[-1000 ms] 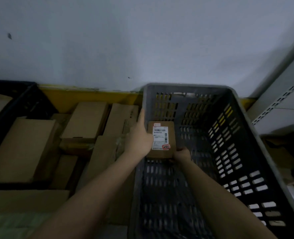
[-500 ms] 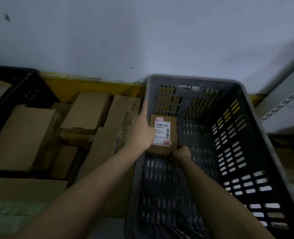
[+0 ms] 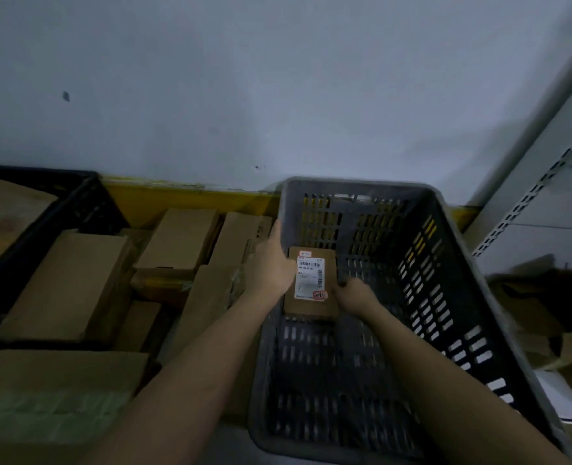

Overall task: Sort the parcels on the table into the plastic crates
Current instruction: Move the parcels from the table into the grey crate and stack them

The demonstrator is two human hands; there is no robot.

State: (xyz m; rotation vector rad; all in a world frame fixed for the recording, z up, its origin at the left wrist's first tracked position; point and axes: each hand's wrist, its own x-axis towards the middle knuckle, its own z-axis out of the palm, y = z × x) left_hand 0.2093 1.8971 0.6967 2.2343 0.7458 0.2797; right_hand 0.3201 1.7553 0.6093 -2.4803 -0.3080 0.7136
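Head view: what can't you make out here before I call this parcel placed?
- Small parcel: whether it rests on the grey crate floor; left hand and right hand cover its sides.
- Shipping label: text too small and blurred.
- Black crate: contents cut off by the left edge.
- Right-side clutter: too dark.

Matt grey plastic crate with slotted walls at centre right, holding a matt brown cardboard parcel bearing a smooth white paper label; plain matt cardboard boxes at left.
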